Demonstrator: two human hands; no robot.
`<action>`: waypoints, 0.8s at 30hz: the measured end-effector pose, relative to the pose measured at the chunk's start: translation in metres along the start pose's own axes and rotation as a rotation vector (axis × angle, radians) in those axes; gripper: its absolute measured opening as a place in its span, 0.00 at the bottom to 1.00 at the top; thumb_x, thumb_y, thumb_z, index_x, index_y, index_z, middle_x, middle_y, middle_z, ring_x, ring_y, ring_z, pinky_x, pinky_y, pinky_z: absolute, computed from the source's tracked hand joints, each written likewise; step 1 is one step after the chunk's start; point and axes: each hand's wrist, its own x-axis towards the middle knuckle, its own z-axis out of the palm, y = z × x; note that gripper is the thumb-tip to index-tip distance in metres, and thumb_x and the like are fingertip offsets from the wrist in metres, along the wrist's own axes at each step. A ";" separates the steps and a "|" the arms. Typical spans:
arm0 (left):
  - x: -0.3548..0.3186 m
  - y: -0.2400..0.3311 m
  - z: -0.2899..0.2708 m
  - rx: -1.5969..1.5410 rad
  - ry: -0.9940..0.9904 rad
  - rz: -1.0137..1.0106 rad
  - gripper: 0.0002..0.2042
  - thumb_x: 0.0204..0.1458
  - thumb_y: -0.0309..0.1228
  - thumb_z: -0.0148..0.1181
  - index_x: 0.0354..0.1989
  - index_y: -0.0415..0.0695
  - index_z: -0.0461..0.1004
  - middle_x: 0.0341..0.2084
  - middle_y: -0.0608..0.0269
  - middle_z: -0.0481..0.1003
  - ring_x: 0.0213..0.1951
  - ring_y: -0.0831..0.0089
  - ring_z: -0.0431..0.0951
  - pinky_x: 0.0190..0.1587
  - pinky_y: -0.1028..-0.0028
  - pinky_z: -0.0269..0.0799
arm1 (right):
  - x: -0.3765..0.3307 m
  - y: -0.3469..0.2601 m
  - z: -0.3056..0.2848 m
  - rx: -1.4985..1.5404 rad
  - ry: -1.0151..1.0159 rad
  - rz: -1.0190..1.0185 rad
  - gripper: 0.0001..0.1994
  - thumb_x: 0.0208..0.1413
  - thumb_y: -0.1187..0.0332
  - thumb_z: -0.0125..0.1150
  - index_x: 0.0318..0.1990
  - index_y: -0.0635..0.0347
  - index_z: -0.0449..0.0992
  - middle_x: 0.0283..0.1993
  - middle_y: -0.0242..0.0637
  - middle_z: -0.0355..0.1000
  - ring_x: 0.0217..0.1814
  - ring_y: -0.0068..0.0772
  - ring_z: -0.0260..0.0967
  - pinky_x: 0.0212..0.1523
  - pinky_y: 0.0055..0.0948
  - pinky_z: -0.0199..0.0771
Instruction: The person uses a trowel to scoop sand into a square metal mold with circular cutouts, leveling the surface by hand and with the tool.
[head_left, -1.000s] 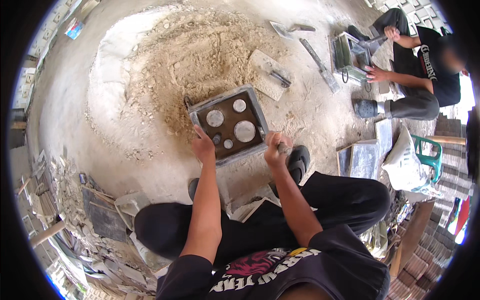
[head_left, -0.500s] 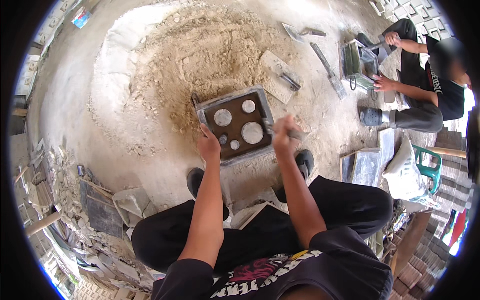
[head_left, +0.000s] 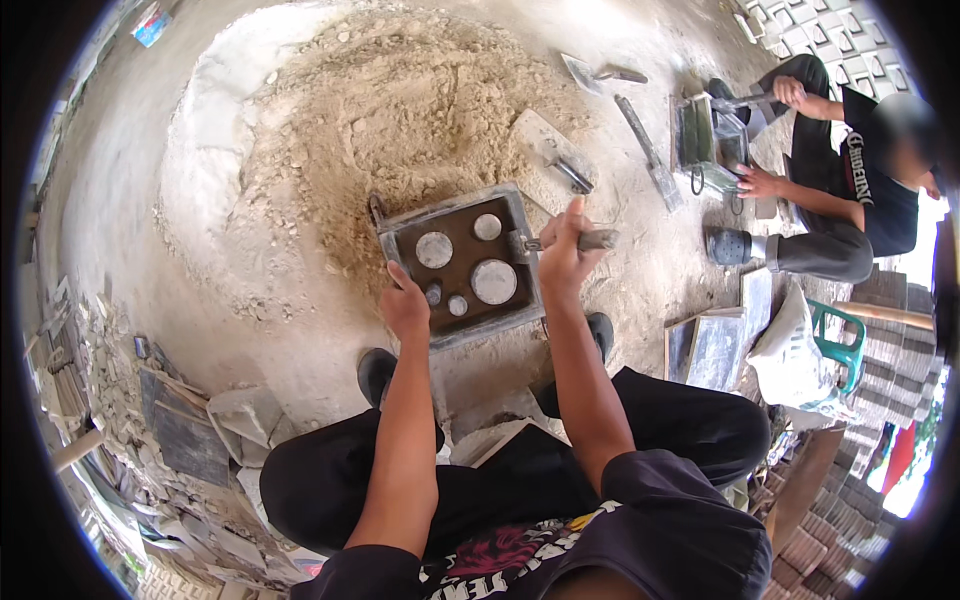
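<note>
A square grey mould [head_left: 460,338] rests on the ground in front of me, with brown packed material inside it. Several round pale discs of different sizes sit in it, the largest a disc [head_left: 494,282] near its right side. My left hand [head_left: 405,305] grips the mould's left wall, thumb over the rim. In my right hand [head_left: 565,255], closed round its thick handle, is a hammer-like tool [head_left: 598,240]. Its metal end lies at the mould's right rim; whether it touches I cannot tell.
Beyond the mould spreads a heap of sandy powder [head_left: 400,110]. A flat float [head_left: 545,150], a trowel [head_left: 600,74] and a long flat bar [head_left: 645,150] lie to the right. Farther right, a person [head_left: 830,200] works at another mould [head_left: 690,140]. Slabs [head_left: 710,345] and a white sack [head_left: 790,350] stand nearer.
My right hand and the tool, blurred before, now show sharply, the tool's metal end nearer the mould's rim. My left hand keeps its hold. The whole view has shifted slightly.
</note>
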 end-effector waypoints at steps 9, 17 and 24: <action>-0.001 0.007 -0.007 0.050 -0.073 -0.080 0.40 0.62 0.60 0.29 0.38 0.32 0.79 0.33 0.33 0.77 0.41 0.35 0.75 0.47 0.48 0.68 | 0.024 0.013 0.019 0.054 -0.028 -0.053 0.23 0.66 0.64 0.52 0.15 0.56 0.62 0.14 0.21 0.55 0.15 0.12 0.48 0.17 0.22 0.43; 0.003 0.013 -0.014 0.069 -0.095 -0.124 0.40 0.62 0.60 0.29 0.40 0.33 0.79 0.34 0.34 0.77 0.43 0.36 0.75 0.47 0.48 0.69 | 0.035 0.002 0.046 -0.079 -0.064 -0.021 0.26 0.66 0.63 0.54 0.13 0.59 0.62 0.12 0.20 0.54 0.17 0.12 0.48 0.17 0.27 0.42; -0.010 0.022 -0.011 -0.002 -0.096 -0.104 0.38 0.62 0.60 0.30 0.41 0.35 0.79 0.34 0.36 0.77 0.42 0.37 0.74 0.47 0.47 0.68 | 0.052 0.026 0.033 -0.242 -0.104 0.025 0.26 0.66 0.61 0.53 0.13 0.56 0.61 0.12 0.20 0.53 0.15 0.14 0.47 0.16 0.26 0.43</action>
